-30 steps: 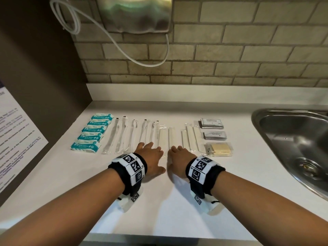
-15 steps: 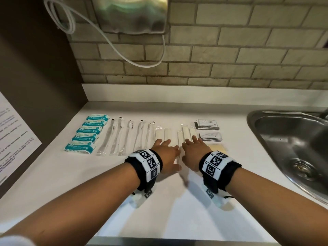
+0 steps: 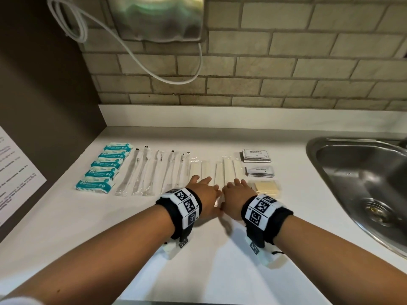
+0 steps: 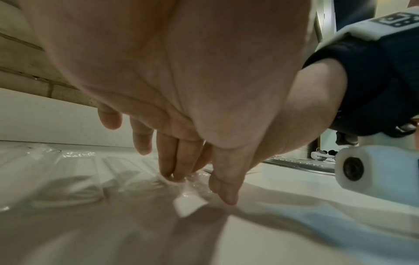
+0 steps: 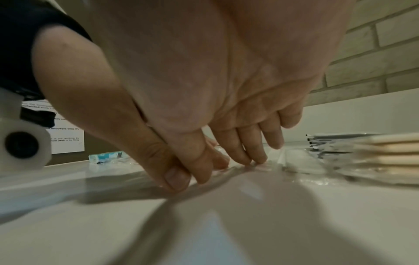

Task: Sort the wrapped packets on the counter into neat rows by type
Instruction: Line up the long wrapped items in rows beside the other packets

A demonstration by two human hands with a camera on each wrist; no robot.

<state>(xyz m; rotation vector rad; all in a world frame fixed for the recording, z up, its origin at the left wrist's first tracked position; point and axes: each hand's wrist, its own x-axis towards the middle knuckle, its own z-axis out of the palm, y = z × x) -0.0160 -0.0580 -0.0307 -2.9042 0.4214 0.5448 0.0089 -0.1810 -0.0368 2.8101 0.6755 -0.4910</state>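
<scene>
Packets lie in rows on the white counter (image 3: pixel 110 221): teal tissue packs (image 3: pixel 103 172) at left, clear long wrapped packets (image 3: pixel 152 172) beside them, flat white stick packets (image 3: pixel 220 172) in the middle, sachet stacks (image 3: pixel 256 155) and a yellow packet (image 3: pixel 266 187) at right. My left hand (image 3: pixel 204 190) and right hand (image 3: pixel 235 192) lie side by side, fingers straight, on the near ends of the white stick packets. In the left wrist view the left fingertips (image 4: pixel 174 172) press on clear wrapping. The right fingertips (image 5: pixel 254 157) press on wrapping next to the yellow packet (image 5: pixel 374 157).
A steel sink (image 3: pixel 361 188) is set into the counter at right. A brick wall (image 3: pixel 264 73) with a metal dispenser (image 3: pixel 158 16) and a white cable (image 3: pixel 123 45) rises behind. A dark side panel with a printed notice (image 3: pixel 15 175) stands at left.
Both hands have slid to the right along the row, from the clear packets' edge to the white stick packets, and now sit closer to the yellow packet.
</scene>
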